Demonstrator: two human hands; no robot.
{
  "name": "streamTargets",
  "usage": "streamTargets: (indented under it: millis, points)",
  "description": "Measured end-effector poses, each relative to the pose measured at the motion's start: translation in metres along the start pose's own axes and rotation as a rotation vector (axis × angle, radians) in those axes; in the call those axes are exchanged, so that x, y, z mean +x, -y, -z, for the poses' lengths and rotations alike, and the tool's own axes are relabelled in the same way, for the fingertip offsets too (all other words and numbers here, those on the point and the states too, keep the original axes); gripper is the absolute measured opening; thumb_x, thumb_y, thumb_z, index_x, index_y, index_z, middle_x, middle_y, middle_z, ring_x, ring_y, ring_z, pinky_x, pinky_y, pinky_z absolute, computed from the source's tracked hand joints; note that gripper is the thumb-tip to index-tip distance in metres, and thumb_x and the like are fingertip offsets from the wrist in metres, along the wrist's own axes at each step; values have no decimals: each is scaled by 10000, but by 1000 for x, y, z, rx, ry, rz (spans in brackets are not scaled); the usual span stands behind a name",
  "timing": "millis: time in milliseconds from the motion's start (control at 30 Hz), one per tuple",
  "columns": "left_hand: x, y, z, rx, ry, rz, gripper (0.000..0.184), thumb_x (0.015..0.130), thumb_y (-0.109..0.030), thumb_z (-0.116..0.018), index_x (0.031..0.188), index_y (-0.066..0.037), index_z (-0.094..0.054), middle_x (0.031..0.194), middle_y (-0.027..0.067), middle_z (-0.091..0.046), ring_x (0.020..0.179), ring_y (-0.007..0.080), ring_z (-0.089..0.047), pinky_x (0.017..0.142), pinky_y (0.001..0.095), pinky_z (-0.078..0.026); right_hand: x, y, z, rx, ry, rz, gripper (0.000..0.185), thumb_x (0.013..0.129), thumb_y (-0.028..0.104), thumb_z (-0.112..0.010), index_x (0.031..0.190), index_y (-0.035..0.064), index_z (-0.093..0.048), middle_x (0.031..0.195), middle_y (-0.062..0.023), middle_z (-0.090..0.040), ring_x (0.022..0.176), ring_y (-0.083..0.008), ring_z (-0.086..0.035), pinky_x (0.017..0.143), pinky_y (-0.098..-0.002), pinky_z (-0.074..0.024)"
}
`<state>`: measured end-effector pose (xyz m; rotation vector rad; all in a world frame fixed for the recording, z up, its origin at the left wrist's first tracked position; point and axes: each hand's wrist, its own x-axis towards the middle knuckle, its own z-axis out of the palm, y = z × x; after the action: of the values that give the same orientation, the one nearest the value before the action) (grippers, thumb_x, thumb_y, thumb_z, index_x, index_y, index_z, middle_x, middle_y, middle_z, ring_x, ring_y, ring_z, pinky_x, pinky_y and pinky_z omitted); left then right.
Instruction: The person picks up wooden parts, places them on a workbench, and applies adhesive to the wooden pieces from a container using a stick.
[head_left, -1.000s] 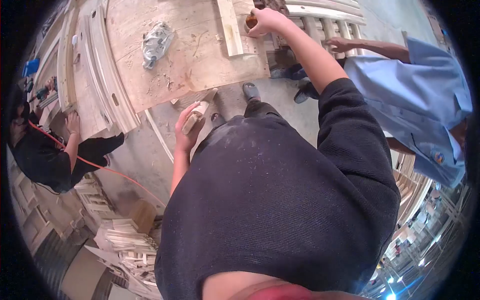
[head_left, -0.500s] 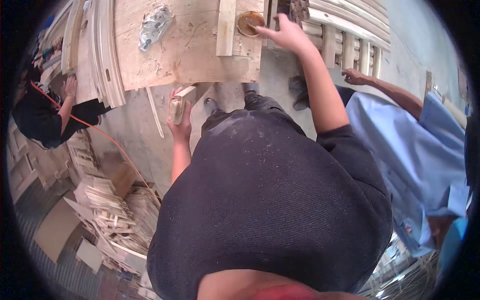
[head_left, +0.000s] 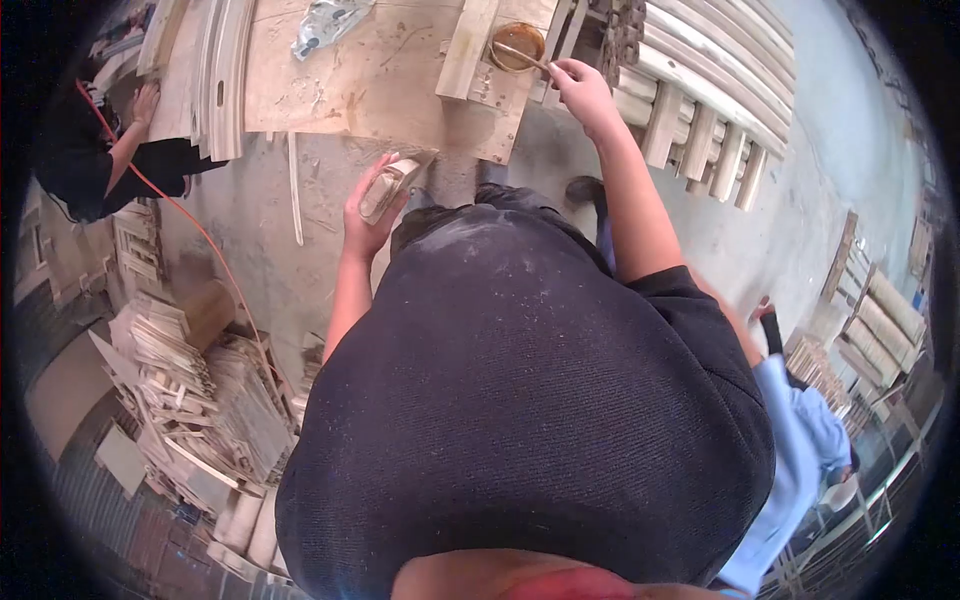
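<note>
My right hand (head_left: pixel 582 95) is closed on one end of a thin stick (head_left: pixel 522 54). The stick's other end reaches into a round bowl (head_left: pixel 497 62) of brown, glue-like stuff near the table's right edge. Below the table's front edge, my left hand (head_left: pixel 368 222) grips a wooden piece (head_left: pixel 388 190), its pale end facing up toward me. How far that piece extends beyond the hand is hard to make out. Beside the bowl lies a wooden board (head_left: pixel 467 50) on the plywood table (head_left: pixel 345 95).
Crumpled clear plastic (head_left: pixel 328 25) lies on the table. Long wooden strips (head_left: pixel 230 80) are at its left, near another person's hand (head_left: pixel 146 103). Stacked lengths of wood (head_left: pixel 700 75) stand right. An orange hose (head_left: pixel 205 238) crosses left of scrap wood (head_left: pixel 190 360). A blue-clothed person (head_left: pixel 785 470) is right.
My right hand has closed on the stick in the bowl. My left hand still holds the wooden piece, now tilted differently. The blue-clothed person has moved back, away from the table.
</note>
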<state>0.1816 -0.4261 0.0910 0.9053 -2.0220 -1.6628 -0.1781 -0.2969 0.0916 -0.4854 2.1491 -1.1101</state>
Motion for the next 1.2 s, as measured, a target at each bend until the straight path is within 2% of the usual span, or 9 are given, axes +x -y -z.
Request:
streamTargets:
  millis: [33, 167, 367, 467, 633, 767, 933, 967, 1200]
  points:
    - [1, 1, 2, 99, 0, -63, 624, 811, -22, -781, 1386, -20, -537, 1325, 119, -615, 1239, 236, -573, 1052, 356, -450, -1, -6, 4, 94, 28, -43, 340, 992, 309, -605, 1124, 4, -677, 864, 8, -632, 733, -92, -527, 670, -267, -465]
    - [3, -10, 6, 237, -2, -101, 618, 784, 4, -785, 1362, -52, -574, 1281, 105, -624, 1210, 218, -580, 1029, 336, -459, 4, -19, 12, 97, 11, -23, 386, 983, 313, -608, 1168, -18, -677, 975, -126, -719, 801, -194, -648, 745, -342, -512]
    - [0, -15, 15, 9, 15, 159, 729, 747, 30, -806, 1410, -90, -528, 1269, 99, -635, 1191, 210, -587, 1037, 353, -469, 9, 19, 22, -749, -212, 592, 239, 929, 218, -587, 934, -1, -683, 922, -242, -674, 878, -395, -660, 789, -459, -535]
    - [-8, -3, 25, -153, -69, 220, 935, 670, -4, -881, 1472, -70, -405, 1372, 114, -562, 1249, 230, -540, 1079, 396, -452, 27, 20, 17, -763, -122, 656, 215, 907, 202, -581, 839, 12, -653, 828, -216, -653, 856, -383, -661, 800, -474, -536]
    - [-24, 1, -6, -57, -455, -58, 1183, 584, -105, -964, 1494, -35, -212, 1441, 143, -450, 1297, 258, -477, 1089, 403, -435, 34, 14, 19, -408, 145, 220, 352, 950, 286, -574, 1040, -25, -713, 1036, -255, -695, 974, -372, -673, 852, -398, -516]
    - [-7, -9, -34, 108, -704, 99, 1132, 601, -149, -959, 1450, 19, -229, 1392, 148, -448, 1250, 258, -489, 1048, 373, -446, 33, -13, 12, -125, 144, 60, 375, 966, 311, -573, 1018, -33, -715, 956, -156, -717, 867, -273, -668, 809, -372, -511]
    - [-1, 17, -24, 119, -653, 24, 1031, 649, -179, -926, 1417, 13, -266, 1352, 165, -458, 1237, 244, -484, 1032, 364, -443, 35, -44, 18, 324, 232, -145, 371, 1000, 324, -555, 933, -3, -716, 704, 7, -560, 632, -123, -513, 584, -290, -435]
    - [-2, 21, -20, 134, -616, -18, 1010, 658, -187, -920, 1408, 12, -275, 1341, 168, -462, 1235, 242, -483, 1028, 365, -443, 27, -39, 17, 443, 232, -175, 381, 1011, 366, -563, 895, 31, -702, 646, 54, -439, 566, -70, -410, 514, -249, -336]
    - [-1, 2, -18, 262, -543, -66, 954, 632, -269, -951, 1352, 0, -387, 1251, 128, -542, 1105, 244, -576, 976, 368, -478, 12, -30, 14, 473, 171, -173, 411, 979, 433, -634, 806, 61, -660, 648, 50, -480, 552, -70, -402, 515, -238, -320]
